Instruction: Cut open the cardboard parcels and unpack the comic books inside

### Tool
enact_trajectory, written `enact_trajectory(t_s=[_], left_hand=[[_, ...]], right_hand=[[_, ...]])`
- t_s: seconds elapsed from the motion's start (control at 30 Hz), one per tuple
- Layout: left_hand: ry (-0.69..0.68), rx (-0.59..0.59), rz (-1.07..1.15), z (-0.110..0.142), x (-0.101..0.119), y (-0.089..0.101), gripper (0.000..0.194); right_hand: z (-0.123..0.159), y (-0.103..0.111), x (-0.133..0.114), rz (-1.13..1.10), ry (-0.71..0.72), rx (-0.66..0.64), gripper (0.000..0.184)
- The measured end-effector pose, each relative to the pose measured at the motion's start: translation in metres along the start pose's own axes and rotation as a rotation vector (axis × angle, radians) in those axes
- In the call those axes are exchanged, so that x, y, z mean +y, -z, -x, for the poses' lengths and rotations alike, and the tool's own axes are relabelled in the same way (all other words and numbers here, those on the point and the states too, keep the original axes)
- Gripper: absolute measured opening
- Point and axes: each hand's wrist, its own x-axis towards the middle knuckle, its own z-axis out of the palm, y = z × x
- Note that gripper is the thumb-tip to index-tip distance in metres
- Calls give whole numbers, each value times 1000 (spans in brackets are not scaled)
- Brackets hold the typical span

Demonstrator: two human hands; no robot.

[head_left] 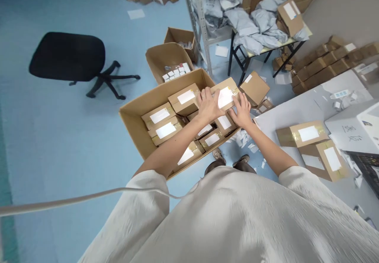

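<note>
A small cardboard box with a white label and tape is between my hands, at the right end of a large open carton. My left hand is closed on its left side, fingers over the top. My right hand grips its near right corner with bent fingers. Several labelled boxes lie inside the carton, among them one box left of my left hand and another below the held one. Whether the held box rests on those beneath cannot be made out.
Right, a grey table bears two stacked boxes. Open cartons stand behind the large one. A black chair is at left, a metal rack at the back. Grey parcels cover another table; paper scraps litter the floor.
</note>
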Motion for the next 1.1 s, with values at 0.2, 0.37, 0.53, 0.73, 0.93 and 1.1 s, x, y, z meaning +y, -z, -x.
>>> enact_trajectory(t_s=[0.2, 0.37, 0.53, 0.73, 0.93, 1.1], left_hand=[[-95, -38, 3, -13, 105, -21, 126], [-126, -103, -6, -25, 186, -60, 127], [-155, -154, 8, -39, 254, -92, 121], [-208, -217, 28, -51, 308, -127, 117], [-287, -292, 14, -59, 340, -158, 113], [-310, -329, 60, -64, 359, -180, 110]], right_hand=[[49, 49, 74, 40, -118, 35, 86], [109, 79, 139, 49, -233, 57, 88], [162, 105, 184, 40, -405, -4, 90], [197, 114, 207, 60, -593, -187, 89], [205, 110, 211, 33, -729, -283, 85], [204, 112, 215, 46, -783, -330, 99]])
